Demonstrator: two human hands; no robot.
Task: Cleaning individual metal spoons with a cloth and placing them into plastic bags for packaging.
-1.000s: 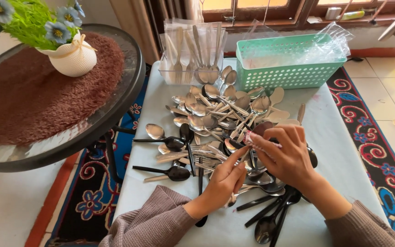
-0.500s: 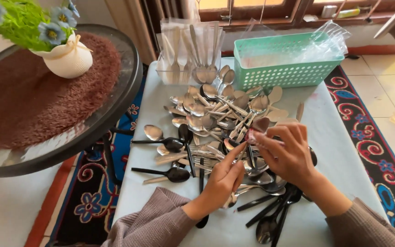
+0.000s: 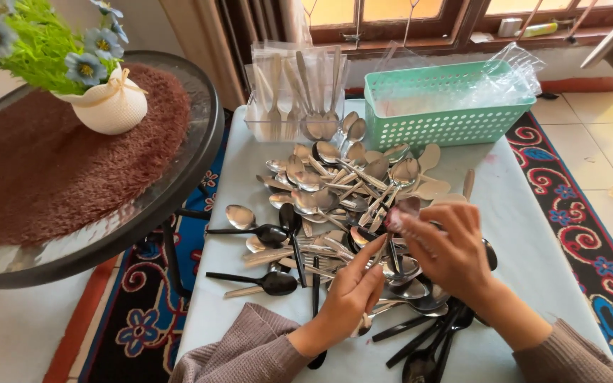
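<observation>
right hand (image 3: 452, 252) pinching one spoon (image 3: 400, 216) | left hand (image 3: 349, 294) fingers together on spoon pile (image 3: 335, 191) | one basket (image 3: 441, 106)

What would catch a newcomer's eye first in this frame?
First, the big heap of spoons, silver ones mixed with black ones, spread across the pale blue table. Over its near edge, the right hand pinches a spoon while the left hand rests its fingers among the handles. Behind the heap stand a teal perforated basket lined with clear plastic and a clear container of cutlery; a white vase of blue flowers sits on the round glass table at left.
</observation>
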